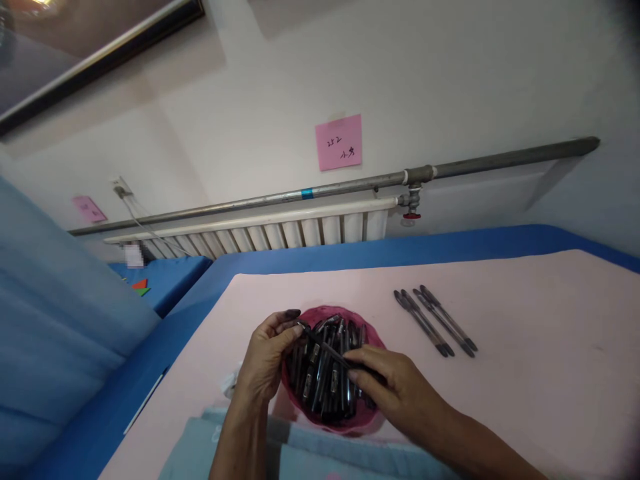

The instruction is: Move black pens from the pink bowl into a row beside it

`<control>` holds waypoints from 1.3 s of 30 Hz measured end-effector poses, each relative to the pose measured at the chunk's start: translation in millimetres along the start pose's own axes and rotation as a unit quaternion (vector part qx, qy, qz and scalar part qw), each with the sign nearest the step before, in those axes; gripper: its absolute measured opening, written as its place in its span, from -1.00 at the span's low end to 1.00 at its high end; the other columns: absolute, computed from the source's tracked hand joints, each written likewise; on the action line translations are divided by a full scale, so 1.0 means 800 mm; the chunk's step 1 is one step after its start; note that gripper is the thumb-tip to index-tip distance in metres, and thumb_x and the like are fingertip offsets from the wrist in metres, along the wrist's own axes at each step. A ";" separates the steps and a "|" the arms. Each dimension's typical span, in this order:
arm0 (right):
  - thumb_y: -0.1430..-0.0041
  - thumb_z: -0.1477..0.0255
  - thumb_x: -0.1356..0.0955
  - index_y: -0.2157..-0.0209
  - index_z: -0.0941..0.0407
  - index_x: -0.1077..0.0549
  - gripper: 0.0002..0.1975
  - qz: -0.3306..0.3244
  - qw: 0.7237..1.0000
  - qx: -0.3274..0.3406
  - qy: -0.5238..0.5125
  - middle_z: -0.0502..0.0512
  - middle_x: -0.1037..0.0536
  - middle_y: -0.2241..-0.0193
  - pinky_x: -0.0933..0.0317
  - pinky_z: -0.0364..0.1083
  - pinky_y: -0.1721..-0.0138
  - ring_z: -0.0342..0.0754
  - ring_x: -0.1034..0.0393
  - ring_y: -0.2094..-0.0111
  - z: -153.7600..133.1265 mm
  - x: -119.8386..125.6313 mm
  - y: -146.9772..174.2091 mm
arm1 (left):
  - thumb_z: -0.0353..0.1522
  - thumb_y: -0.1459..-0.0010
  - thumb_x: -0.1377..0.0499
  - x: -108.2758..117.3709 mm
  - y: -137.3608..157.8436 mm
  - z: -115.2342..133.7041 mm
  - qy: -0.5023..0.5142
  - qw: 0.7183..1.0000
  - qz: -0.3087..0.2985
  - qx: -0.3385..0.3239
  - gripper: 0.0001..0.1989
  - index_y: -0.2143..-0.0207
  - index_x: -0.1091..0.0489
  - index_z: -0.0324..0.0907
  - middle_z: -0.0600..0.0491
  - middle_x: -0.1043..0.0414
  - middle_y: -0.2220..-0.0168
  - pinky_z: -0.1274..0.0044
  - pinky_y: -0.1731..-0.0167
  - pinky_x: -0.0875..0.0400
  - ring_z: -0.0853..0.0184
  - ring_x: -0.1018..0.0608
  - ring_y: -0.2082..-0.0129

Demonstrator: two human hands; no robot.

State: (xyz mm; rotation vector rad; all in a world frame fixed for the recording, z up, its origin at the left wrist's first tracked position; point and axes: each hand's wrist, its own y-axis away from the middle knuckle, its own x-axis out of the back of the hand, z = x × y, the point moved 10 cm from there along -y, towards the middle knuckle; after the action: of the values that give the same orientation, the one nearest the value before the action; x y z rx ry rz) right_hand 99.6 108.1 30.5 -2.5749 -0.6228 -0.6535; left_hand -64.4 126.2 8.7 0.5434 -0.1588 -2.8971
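Observation:
A dark pen is stretched slantwise above a pink basket. My left hand pinches its upper end between thumb and fingers. A small dark piece shows at the left fingertips; I cannot make out whether it is a cap. My right hand is closed around the pen's other end, just over the basket's right side. Many black pens fill the basket, pointing in different directions. Several capped pens lie side by side on the pink sheet, to the right of the basket.
A pink sheet covers the blue table. Behind it are a white radiator, a metal pipe and a red-handled valve. A blue curtain hangs at left. Something white and crumpled lies beside my left wrist.

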 end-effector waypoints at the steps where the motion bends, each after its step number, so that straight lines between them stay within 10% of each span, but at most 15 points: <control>1: -0.08 0.48 -0.25 0.26 0.07 -0.46 -0.80 0.000 1.000 -0.005 -0.012 0.05 -0.51 0.39 -0.27 -0.05 0.31 -0.06 -0.39 0.36 0.001 -0.001 0.000 | -0.46 0.25 -0.30 0.000 0.000 -0.001 0.003 1.000 0.001 0.003 -0.67 0.32 -0.41 -0.28 0.04 -0.47 0.46 0.59 0.38 -0.37 0.42 -0.50 0.46; 39: -0.13 0.42 -0.22 0.30 0.10 -0.44 -0.82 0.026 0.997 -0.035 -0.067 0.03 -0.50 0.40 -0.23 -0.09 0.30 -0.07 -0.38 0.34 0.009 0.004 0.000 | -0.31 0.13 -0.26 -0.024 0.003 -0.025 0.087 0.995 0.008 0.041 -0.80 0.45 -0.38 -0.26 0.05 -0.46 0.45 0.53 0.37 -0.40 0.40 -0.49 0.43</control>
State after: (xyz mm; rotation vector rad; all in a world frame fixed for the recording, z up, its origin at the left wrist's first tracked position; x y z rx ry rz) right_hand 104.2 112.4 26.5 -2.7068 -0.5819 -0.4967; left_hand -39.4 126.0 -3.0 0.7997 -0.2557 -2.8209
